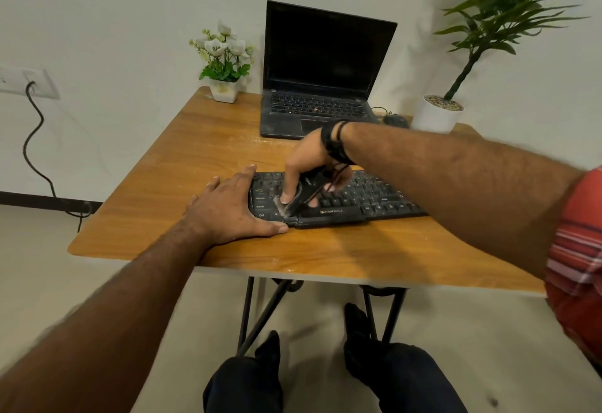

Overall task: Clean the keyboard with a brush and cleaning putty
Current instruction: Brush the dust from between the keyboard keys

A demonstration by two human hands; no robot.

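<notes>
Under right hand [308, 165] fingers [288, 191]: brush [301, 199], bristles touching keyboard [374, 197].

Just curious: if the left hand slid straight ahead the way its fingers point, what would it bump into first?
Probably the laptop. The left hand lies flat at the keyboard's left end, fingers aimed up and to the right over its corner. Depth is unclear, so the right hand might come first.

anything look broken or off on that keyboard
Yes: the keyboard front edge looks cracked near the left hand thumb, its lower-left corner section sitting askew. The right hand holds a brush there.
</notes>
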